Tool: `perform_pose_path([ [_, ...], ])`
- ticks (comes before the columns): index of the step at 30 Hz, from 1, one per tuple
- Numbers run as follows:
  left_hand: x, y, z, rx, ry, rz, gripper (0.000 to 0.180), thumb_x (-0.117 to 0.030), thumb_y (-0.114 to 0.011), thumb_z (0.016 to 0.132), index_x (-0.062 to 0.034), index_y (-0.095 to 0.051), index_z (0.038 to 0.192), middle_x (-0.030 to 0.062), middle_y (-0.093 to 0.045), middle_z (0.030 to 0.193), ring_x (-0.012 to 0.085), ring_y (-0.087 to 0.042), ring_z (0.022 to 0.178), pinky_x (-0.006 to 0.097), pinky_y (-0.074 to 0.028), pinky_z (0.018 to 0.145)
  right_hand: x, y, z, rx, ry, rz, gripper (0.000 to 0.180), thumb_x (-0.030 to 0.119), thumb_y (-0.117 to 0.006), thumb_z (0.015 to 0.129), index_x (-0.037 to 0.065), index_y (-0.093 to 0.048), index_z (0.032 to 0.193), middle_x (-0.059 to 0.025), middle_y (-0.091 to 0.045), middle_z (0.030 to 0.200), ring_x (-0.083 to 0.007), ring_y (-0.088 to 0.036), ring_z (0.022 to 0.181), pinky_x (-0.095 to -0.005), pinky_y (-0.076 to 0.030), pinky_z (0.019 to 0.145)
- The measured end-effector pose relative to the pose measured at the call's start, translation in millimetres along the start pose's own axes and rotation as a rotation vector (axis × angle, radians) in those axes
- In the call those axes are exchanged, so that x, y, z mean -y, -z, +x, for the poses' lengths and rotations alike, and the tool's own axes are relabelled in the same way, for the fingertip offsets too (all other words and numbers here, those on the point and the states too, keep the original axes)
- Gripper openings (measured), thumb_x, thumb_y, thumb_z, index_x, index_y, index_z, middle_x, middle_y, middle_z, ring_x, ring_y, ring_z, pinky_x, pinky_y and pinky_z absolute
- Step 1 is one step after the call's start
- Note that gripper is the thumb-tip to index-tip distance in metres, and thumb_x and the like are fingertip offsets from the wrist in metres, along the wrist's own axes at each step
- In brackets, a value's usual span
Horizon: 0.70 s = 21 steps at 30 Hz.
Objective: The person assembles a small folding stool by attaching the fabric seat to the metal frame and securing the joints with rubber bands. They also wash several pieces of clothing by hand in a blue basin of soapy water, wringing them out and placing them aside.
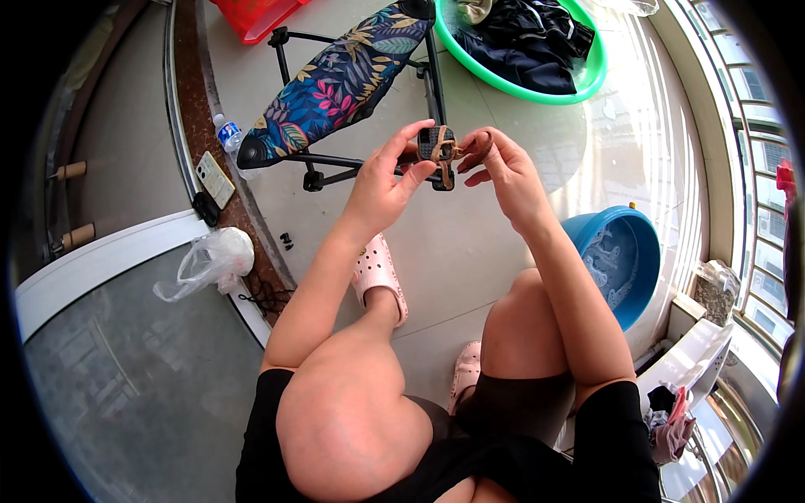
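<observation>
A small black textured piece (428, 144), wrapped by a tan cord or strap, is held between the fingers and thumb of my left hand (386, 178). My right hand (503, 172) pinches a brown loop of strap (478, 149) just right of it; the fingertips partly cover this loop. Directly behind and below the piece is a leg of a folding stool (435, 75). The stool's dark seat (335, 88) carries a leaf pattern in blue, yellow and pink, and it lies tilted on the tiles with its black frame spread out.
A green basin (537, 94) of dark clothes stands far right, and a blue tub (644, 251) of water nearer right. On the left sill lie a phone (215, 180), a plastic bottle (226, 132) and a plastic bag (220, 260). A red container (256, 18) sits far left.
</observation>
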State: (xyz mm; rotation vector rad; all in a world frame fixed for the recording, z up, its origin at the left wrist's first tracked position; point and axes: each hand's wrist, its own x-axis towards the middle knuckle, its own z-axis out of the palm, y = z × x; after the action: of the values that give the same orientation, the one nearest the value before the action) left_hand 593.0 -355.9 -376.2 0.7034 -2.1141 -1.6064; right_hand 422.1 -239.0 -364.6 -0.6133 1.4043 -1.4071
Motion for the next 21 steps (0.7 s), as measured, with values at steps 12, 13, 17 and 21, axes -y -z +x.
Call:
perform_pose_path([
  [12, 22.2, -6.3, -3.5, 0.031, 0.058, -0.008, 0.054, -0.035, -0.067, 0.092, -0.0127, -0.049, 0.138, 0.0071, -0.064, 0.109, 0.0180, -0.058, 0.101, 0.033, -0.044, 0.095, -0.4, -0.9, -3.6, -0.342, 0.326, -0.511, 0.009, 0.002, -0.058, 0.082, 0.006, -0.061, 0.090, -0.0033, -0.066, 0.087, -0.0150, -0.063, 0.079, -0.0297, -0.049, 0.076],
  [13, 25.2, -5.6, -4.4, 0.032, 0.065, -0.006, 0.054, -0.035, -0.067, 0.092, -0.0128, -0.049, 0.138, 0.0073, -0.064, 0.109, 0.0181, -0.059, 0.101, 0.033, -0.044, 0.095, 7.5, -1.9, -8.0, -0.302, 0.455, -0.729, 0.006, 0.004, -0.062, 0.082, 0.008, -0.061, 0.087, -0.0023, -0.065, 0.085, -0.0159, -0.063, 0.077, -0.0303, -0.048, 0.073],
  [17, 27.1, -7.5, -2.3, 0.027, 0.032, -0.031, 0.053, -0.033, -0.067, 0.092, -0.0127, -0.049, 0.138, 0.0072, -0.066, 0.105, 0.0180, -0.061, 0.099, 0.032, -0.046, 0.093, 1.2, -8.8, -8.1, -0.225, 0.638, -1.132, 0.011, 0.013, -0.073, 0.076, 0.013, -0.062, 0.078, 0.0011, -0.062, 0.078, -0.0197, -0.061, 0.074, -0.0329, -0.044, 0.071],
  [21, 23.0, -7.8, 0.8, -0.002, 0.026, 0.011, 0.051, -0.033, -0.067, 0.092, -0.0131, -0.051, 0.137, 0.0074, -0.067, 0.099, 0.0176, -0.063, 0.093, 0.031, -0.048, 0.089, -5.6, -8.4, -1.0, -0.256, 0.694, -1.188, 0.012, 0.012, -0.074, 0.074, 0.013, -0.062, 0.078, 0.0012, -0.062, 0.077, -0.0198, -0.062, 0.075, -0.0331, -0.045, 0.073],
])
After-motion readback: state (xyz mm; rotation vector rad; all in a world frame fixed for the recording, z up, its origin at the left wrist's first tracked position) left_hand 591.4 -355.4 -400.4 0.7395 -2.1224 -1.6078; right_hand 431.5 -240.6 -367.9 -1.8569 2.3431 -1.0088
